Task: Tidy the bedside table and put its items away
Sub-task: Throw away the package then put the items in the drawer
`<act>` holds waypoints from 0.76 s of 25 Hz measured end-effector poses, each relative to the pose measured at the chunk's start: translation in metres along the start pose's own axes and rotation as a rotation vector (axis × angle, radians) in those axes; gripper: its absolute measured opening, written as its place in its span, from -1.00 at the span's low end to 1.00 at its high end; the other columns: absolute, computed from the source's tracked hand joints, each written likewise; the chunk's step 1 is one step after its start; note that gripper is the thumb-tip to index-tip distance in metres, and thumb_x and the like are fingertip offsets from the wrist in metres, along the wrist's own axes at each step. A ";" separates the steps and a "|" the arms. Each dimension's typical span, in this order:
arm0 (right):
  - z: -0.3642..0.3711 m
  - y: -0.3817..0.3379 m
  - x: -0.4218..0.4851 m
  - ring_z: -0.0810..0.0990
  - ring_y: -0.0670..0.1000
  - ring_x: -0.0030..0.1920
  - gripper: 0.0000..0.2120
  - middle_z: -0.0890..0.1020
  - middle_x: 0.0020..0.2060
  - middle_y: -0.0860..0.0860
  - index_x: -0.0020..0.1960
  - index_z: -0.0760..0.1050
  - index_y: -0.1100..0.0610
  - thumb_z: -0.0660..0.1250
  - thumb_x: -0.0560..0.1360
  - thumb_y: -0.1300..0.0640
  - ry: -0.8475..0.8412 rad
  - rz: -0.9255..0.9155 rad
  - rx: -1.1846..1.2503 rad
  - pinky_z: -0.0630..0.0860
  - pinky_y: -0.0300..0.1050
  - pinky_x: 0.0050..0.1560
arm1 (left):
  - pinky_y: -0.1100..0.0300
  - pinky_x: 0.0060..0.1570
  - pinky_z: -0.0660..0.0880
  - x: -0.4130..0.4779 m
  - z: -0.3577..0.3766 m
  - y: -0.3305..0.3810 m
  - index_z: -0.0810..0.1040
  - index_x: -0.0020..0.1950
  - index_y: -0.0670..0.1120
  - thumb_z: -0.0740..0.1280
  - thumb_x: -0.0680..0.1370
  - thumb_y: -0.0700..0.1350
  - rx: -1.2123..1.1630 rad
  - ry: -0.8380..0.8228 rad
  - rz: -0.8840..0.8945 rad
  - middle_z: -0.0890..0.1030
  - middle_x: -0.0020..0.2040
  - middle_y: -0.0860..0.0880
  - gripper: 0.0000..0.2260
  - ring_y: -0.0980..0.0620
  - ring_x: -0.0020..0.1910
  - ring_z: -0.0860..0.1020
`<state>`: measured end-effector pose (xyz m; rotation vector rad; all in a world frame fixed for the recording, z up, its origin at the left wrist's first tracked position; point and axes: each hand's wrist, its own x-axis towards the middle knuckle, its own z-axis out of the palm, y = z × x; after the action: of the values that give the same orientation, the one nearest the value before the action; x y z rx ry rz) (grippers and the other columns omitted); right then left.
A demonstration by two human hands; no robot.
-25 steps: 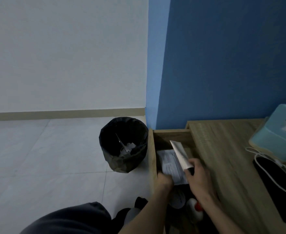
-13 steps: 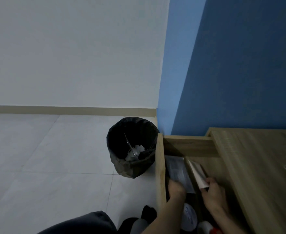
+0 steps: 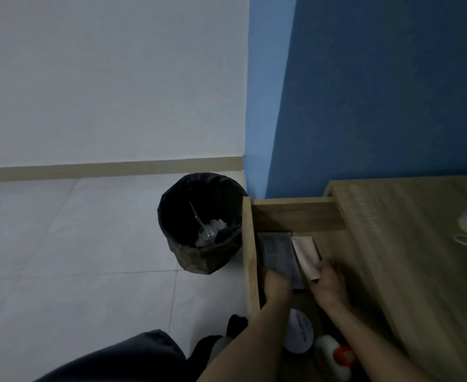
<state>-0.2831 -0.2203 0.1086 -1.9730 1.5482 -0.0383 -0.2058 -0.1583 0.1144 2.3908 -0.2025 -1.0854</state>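
Low in the frame right of centre, the open drawer (image 3: pixel 250 255) holds a grey booklet (image 3: pixel 277 253) against its left wall and a pale box (image 3: pixel 305 256) just right of it, bare wood between the box and the tabletop (image 3: pixel 408 244) edge. The right hand (image 3: pixel 328 285) pinches the box's near end; the left hand (image 3: pixel 277 285) rests on the booklet, fingers blurred, grip unclear. Left of the drawer stands a black bin (image 3: pixel 202 221), open floor (image 3: pixel 75 257) beyond.
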 end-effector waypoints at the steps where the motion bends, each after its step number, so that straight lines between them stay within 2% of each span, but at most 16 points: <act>1: -0.005 -0.002 -0.002 0.45 0.20 0.24 -0.64 0.49 0.23 0.23 0.23 0.40 0.26 0.32 0.44 0.29 -0.019 0.015 -0.005 0.42 -0.07 0.14 | 0.20 0.31 0.33 -0.006 -0.003 0.003 0.27 0.40 -0.26 -0.08 0.65 -0.24 0.184 0.036 0.087 0.36 0.40 -0.22 -0.64 -0.06 0.32 0.39; 2: -0.010 -0.004 -0.005 0.46 0.17 0.24 -0.65 0.49 0.23 0.20 0.23 0.41 0.24 0.31 0.45 0.28 -0.031 0.018 -0.008 0.42 -0.10 0.14 | 0.07 0.35 0.28 -0.011 -0.004 0.003 0.30 0.38 -0.25 0.03 0.65 -0.21 0.344 0.065 0.196 0.38 0.37 -0.23 -0.68 -0.12 0.35 0.37; 3: -0.014 -0.008 -0.008 0.47 0.15 0.23 -0.66 0.51 0.22 0.18 0.23 0.42 0.23 0.30 0.46 0.26 -0.038 0.004 -0.009 0.42 -0.13 0.12 | 0.04 0.34 0.27 -0.014 -0.006 0.003 0.32 0.37 -0.24 0.06 0.65 -0.19 0.494 0.098 0.242 0.40 0.36 -0.22 -0.69 -0.14 0.34 0.37; 5: -0.027 -0.015 -0.017 0.50 0.12 0.20 -0.67 0.53 0.19 0.15 0.19 0.47 0.19 0.33 0.44 0.21 -0.019 -0.071 0.010 0.41 -0.18 0.09 | 0.08 0.29 0.32 -0.022 -0.007 0.004 0.35 0.35 -0.21 0.07 0.65 -0.19 0.662 0.099 0.372 0.42 0.33 -0.19 -0.71 -0.11 0.32 0.40; 7: -0.044 -0.020 -0.031 0.51 0.09 0.16 -0.67 0.55 0.16 0.11 0.13 0.51 0.15 0.37 0.38 0.17 0.024 -0.184 0.077 0.41 -0.16 0.11 | 0.13 0.24 0.37 -0.033 -0.009 0.011 0.40 0.31 -0.17 0.09 0.64 -0.16 0.464 0.194 0.316 0.45 0.30 -0.15 -0.73 -0.06 0.27 0.44; 9: -0.062 -0.023 -0.049 0.51 0.03 0.16 -0.68 0.54 0.13 0.04 0.12 0.52 0.11 0.38 0.37 0.15 0.087 -0.310 0.096 0.41 -0.16 0.16 | 0.11 0.22 0.40 -0.043 -0.012 0.022 0.44 0.29 -0.17 0.14 0.62 -0.16 0.048 0.265 0.252 0.50 0.26 -0.14 -0.73 -0.06 0.22 0.49; 11: -0.087 -0.017 -0.071 0.48 -0.01 0.18 -0.68 0.51 0.12 -0.01 0.14 0.51 0.10 0.36 0.39 0.17 0.180 -0.374 0.134 0.36 -0.22 0.17 | 0.06 0.25 0.42 -0.065 -0.011 0.041 0.47 0.29 -0.17 0.17 0.58 -0.20 -0.245 0.283 0.370 0.52 0.26 -0.16 -0.70 -0.10 0.22 0.49; 13: -0.115 -0.002 -0.090 0.51 0.02 0.14 -0.69 0.54 0.08 0.01 0.11 0.53 0.10 0.38 0.37 0.21 0.315 -0.385 0.140 0.37 -0.21 0.10 | 0.10 0.30 0.35 -0.092 -0.005 0.057 0.47 0.30 -0.17 0.19 0.55 -0.25 -0.221 0.196 0.571 0.50 0.29 -0.16 -0.68 -0.10 0.29 0.45; 16: -0.158 0.042 -0.104 0.60 0.17 -0.06 -0.72 0.63 -0.11 0.13 -0.06 0.59 0.17 0.46 0.24 0.32 0.559 -0.323 0.099 0.50 -0.10 -0.06 | 0.19 0.36 0.27 -0.128 0.018 0.074 0.46 0.33 -0.12 0.19 0.53 -0.30 -0.004 -0.002 0.857 0.41 0.38 -0.08 -0.62 -0.04 0.36 0.38; 19: -0.192 0.090 -0.114 0.59 0.18 -0.17 -0.79 0.63 -0.20 0.16 -0.12 0.57 0.20 0.43 0.27 0.36 0.589 -0.142 0.117 0.55 -0.02 -0.14 | 0.11 0.39 0.30 -0.150 0.046 0.073 0.45 0.34 -0.13 0.16 0.54 -0.26 0.286 -0.185 1.036 0.40 0.39 -0.11 -0.63 -0.09 0.38 0.36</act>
<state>-0.4712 -0.2161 0.2587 -2.0780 1.6949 -0.8134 -0.3354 -0.1888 0.2246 1.9087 -1.5321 -0.7613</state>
